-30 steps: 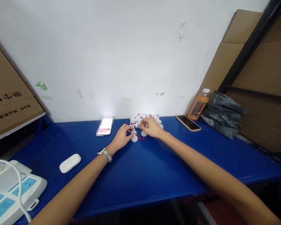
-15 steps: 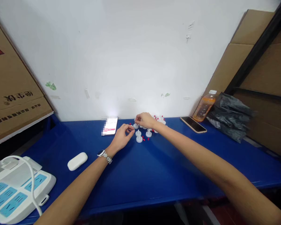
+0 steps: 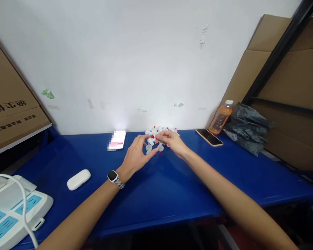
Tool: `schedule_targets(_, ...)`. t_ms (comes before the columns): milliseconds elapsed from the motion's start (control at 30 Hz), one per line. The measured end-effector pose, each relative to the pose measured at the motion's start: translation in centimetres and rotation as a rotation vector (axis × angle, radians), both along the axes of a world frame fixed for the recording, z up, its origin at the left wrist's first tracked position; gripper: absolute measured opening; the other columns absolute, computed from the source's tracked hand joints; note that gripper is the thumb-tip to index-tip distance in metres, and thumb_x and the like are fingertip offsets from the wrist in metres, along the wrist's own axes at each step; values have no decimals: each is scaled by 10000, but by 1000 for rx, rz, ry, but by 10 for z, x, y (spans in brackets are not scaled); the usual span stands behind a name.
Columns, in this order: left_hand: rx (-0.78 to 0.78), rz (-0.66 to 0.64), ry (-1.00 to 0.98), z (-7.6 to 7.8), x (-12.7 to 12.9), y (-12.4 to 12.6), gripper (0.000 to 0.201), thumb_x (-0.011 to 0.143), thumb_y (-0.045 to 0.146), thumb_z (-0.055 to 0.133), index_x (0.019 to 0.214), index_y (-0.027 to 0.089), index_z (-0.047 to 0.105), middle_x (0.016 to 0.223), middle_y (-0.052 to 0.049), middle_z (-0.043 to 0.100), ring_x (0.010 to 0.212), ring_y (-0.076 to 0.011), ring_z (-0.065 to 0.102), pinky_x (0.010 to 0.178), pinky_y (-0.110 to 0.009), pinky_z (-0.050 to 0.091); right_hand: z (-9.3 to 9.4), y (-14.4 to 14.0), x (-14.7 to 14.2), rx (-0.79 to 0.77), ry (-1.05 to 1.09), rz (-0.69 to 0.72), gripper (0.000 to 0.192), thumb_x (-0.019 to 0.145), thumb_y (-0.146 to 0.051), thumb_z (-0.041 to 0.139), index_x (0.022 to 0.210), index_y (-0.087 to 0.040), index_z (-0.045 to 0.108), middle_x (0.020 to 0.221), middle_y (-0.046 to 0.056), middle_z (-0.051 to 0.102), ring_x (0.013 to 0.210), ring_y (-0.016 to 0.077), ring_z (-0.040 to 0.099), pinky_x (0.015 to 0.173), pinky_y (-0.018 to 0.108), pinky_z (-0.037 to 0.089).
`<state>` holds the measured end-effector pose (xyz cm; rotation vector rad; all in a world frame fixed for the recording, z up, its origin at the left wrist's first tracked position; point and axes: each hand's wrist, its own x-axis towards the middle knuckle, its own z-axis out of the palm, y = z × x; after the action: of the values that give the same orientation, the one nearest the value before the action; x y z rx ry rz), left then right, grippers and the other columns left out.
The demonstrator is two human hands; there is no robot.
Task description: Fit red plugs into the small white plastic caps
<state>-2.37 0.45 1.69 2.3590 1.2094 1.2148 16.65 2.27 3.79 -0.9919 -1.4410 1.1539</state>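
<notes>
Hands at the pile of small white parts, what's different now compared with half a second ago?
The right hand came back from the far side of the white parts pile toward the left hand, and both now meet over one small white piece. Whose grip holds it is too small to tell. The white case, phone and orange bottle stayed put.

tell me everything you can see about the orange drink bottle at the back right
The orange drink bottle is clear plastic with a white cap, filled nearly to the neck with orange liquid and wrapped in a pale label. It stands closed on the blue table, leaning slightly in this view, close to the cardboard behind it. A phone lies just left; a crumpled black bag sits beside it. Neither hand touches it.
</notes>
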Motion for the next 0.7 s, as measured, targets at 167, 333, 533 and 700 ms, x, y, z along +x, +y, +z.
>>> schedule_targets(167,-28,-101,78,2,5,-6,257,988,384,479,1163,214,560,970,-47,639,797,-185,601,726,-319,482,-12,-16,-7,119,-135,24,391,826,-562,655,826,-176,593,728,11,648,649,133,574,618,264,438)
schedule_targets(333,122,-163,315,2,0,-4,283,1029,381,382,1144,167,527,1030,-85,609,906,-214,595,788,-344,481,-13,-22,-6,297,-472,-13,391,987,-508,418,752,-200,469,655,-33,508,607,120,463,592,262,352)
schedule_targets(533,254,-110,519,1,-1,-2,333,1035,427,330,1023,158,524,958,-89,596,861,-236,565,770,-372,455,-12,-25,-2,354,-569,93,381,1031,-440,334,755,-198,440,692,-23,515,671,133,495,653,272,352)
schedule_targets(700,20,-186,311,5,1,-7,315,1035,442,326,989,188,506,900,-48,590,791,-199,559,715,-334,430,-11,-23,1,337,-521,77,384,1010,-462,391,735,-198,438,656,-39,434,614,117,411,587,258,312)
